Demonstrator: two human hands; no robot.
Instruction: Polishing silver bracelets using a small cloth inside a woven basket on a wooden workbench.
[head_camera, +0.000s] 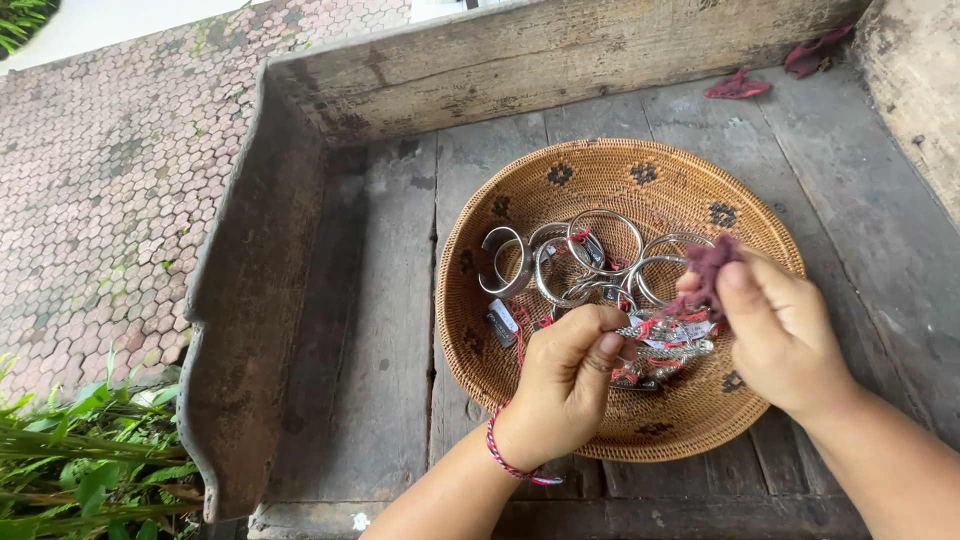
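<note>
A round woven basket (560, 190) sits on a weathered wooden bench and holds several silver bangles (590, 255) with small tags and red strings. My left hand (565, 380) hovers over the basket's near side, fingers pinched on a silver bracelet (665, 338) with red string. My right hand (780, 335) is beside it on the right, thumb and fingers closed on a small dark purple cloth (710, 265) that touches the bracelet. A red and white cord is tied round my left wrist.
The grey wooden bench (370, 330) has a raised back board (520, 60) and a curved side arm (240, 290). Dried reddish petals (738, 87) lie at the back. Patterned paving (110, 170) lies to the left, with green plants (90, 460) at lower left.
</note>
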